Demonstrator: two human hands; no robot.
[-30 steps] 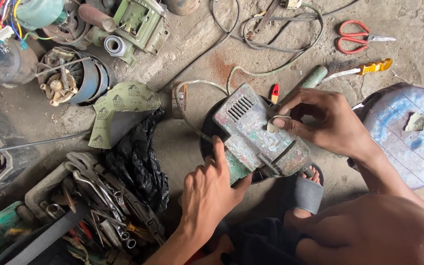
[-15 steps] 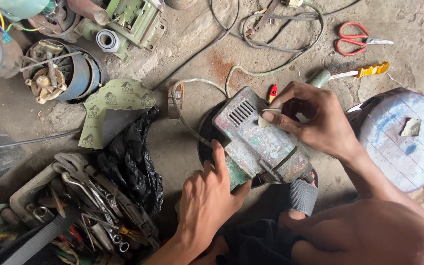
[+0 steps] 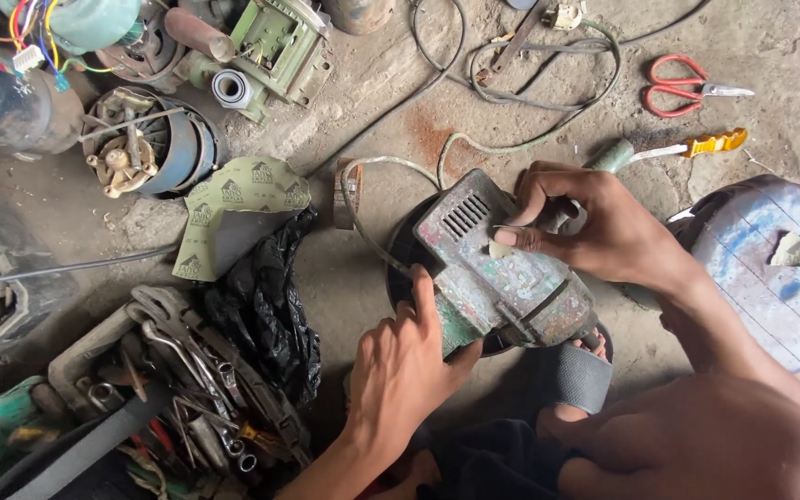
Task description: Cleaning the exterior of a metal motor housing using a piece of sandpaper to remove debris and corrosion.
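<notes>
A person steadies a worn grey power tool (image 3: 497, 273) on the workshop floor (image 3: 391, 120) w/ both hands: left hand (image 3: 409, 366) wrapped round its near end as a brace, right hand (image 3: 594, 227) curled over the top, fingertips pinching a small pale bit. Spanners (image 3: 196, 370) and red scissors (image 3: 687, 88) lie nearby.

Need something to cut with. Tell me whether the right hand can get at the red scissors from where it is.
Probably yes. The right hand rests on the grinder, and the red scissors lie in the open on the floor beyond it, with only a screwdriver between.
</notes>
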